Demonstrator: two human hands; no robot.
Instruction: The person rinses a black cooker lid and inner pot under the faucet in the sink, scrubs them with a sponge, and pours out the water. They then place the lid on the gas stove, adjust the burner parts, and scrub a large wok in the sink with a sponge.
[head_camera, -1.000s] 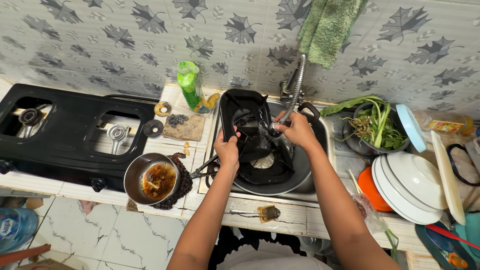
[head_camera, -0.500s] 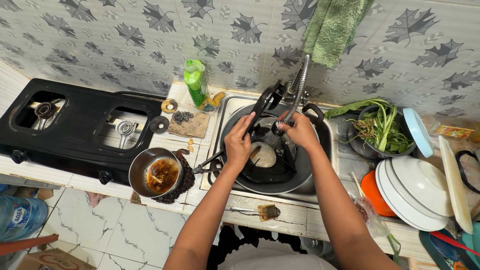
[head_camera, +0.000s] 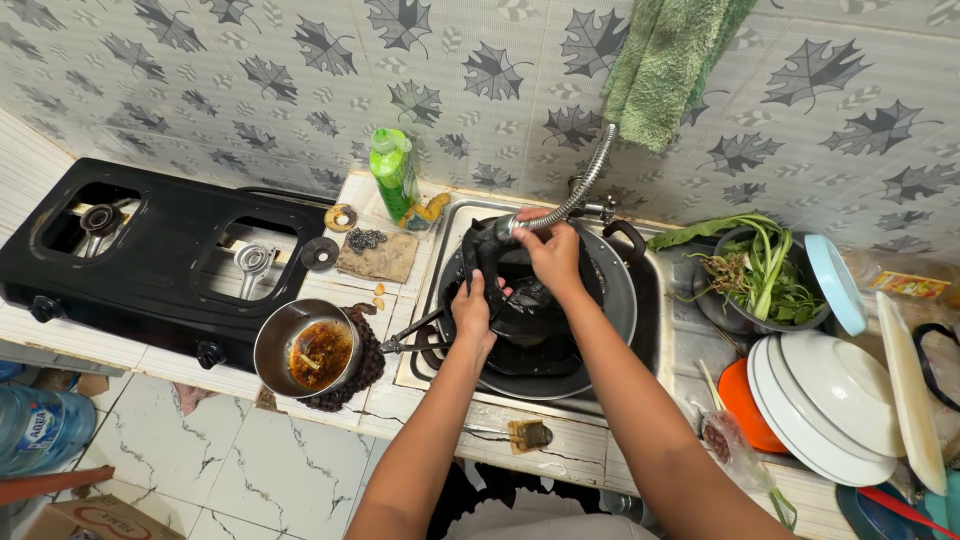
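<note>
A black cast-metal stove grate (head_camera: 520, 300) was held tilted over the large grey round metal wok (head_camera: 610, 330) that filled the steel sink (head_camera: 440, 250). The grate lay directly ahead of both hands, over the wok's left half, nearer the sink's left rim than its right. Its long axis could not be told with certainty; it appeared to run from the sink's back-left corner toward the front.

The left hand (head_camera: 472, 312) was closed on the grate's lower left edge, fingers wrapped round a bar. The right hand (head_camera: 548, 250) was closed round the nozzle of the flexible metal spray hose (head_camera: 580, 190), which was pointed down at the grate's upper end near the sink's back rim. So the left hand was at the near end of the grate and the right hand at the far end, just above it.

A 2nd black piece lay flat in the wok's bottom, beneath the held grate. On the counter's left part stood a small steel saucepan with brown residue (head_camera: 305, 350), and a green plastic detergent bottle (head_camera: 395, 175) stood at the back edge beside the sink's left corner.
</note>
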